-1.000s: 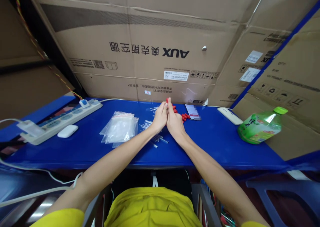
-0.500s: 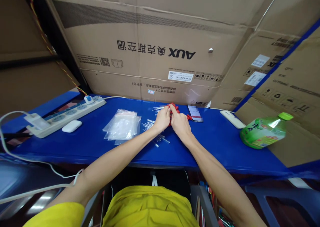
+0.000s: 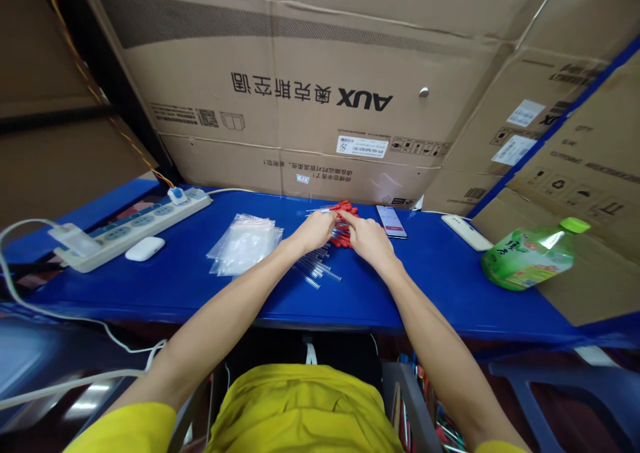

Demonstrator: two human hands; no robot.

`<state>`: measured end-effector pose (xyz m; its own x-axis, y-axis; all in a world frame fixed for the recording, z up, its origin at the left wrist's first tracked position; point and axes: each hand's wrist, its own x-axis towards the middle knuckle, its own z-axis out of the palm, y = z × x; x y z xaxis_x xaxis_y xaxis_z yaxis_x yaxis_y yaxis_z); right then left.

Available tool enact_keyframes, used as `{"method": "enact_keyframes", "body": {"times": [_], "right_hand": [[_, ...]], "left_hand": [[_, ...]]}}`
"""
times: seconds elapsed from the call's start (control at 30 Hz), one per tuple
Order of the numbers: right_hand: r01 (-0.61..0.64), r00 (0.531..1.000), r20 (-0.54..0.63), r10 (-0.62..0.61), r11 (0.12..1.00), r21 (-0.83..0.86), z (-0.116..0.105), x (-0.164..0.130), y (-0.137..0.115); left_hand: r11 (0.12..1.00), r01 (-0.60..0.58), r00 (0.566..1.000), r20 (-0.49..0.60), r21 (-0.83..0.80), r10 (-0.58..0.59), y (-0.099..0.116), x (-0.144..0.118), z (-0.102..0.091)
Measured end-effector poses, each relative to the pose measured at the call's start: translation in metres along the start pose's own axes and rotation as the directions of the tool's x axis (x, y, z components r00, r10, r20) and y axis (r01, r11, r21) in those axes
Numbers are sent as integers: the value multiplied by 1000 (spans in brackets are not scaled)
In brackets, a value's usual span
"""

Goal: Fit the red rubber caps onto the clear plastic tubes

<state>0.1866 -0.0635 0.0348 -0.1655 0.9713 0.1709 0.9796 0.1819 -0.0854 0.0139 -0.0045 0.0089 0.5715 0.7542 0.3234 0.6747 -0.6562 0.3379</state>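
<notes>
Two hands working a pile of red-capped clear tubes on the blue table (image 3: 430,286).

Against that table's far edge, the left hand (image 3: 313,232) and right hand (image 3: 369,238) lie loosely curled, fingertips touching the red-capped tubes (image 3: 344,230); whether either pinches one, I cannot tell. Loose clear tubes (image 3: 320,268) lie just nearer.

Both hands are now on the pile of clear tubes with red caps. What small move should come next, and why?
Probably pinch one red-capped tube free and lift it. The left hand and right hand rest on the pile with fingertips among the red caps, and neither clearly grips one yet. Uncapped clear tubes lie just nearer on the blue table.
</notes>
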Motion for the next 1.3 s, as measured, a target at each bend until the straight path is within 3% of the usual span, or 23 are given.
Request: {"method": "enact_keyframes", "body": {"times": [0.13,0.37,0.53,0.67,0.87,1.0,1.13,1.3], "right_hand": [[-4,1000,18,4,1000,18,-3,-2,-2],[26,1000,-7,-25,978,207,6,5,12],[108,994,-81,-78,870,481,20,17,25],[156,986,-143,-87,782,603,29,21,27],[120,989,-143,-43,799,589,34,20,14],[72,986,-162,23,829,554,34,16,2],[71,985,-167,38,795,603,33,12,-6],[71,983,-175,57,760,646,32,9,-8]], "left_hand": [[999,-6,1000,-1,45,6,-2,-1,2],[996,-35,998,-45,-76,31,-8,0,5],[992,-73,996,-65,-108,66,-9,0,0],[989,-71,995,-83,-130,61,-9,0,-1],[987,-29,985,-175,-159,0,-5,2,11],[961,13,973,-219,-277,-76,-3,3,16],[854,14,961,-229,-521,-155,2,2,18],[539,45,986,-50,-841,-160,14,-2,17]]}}
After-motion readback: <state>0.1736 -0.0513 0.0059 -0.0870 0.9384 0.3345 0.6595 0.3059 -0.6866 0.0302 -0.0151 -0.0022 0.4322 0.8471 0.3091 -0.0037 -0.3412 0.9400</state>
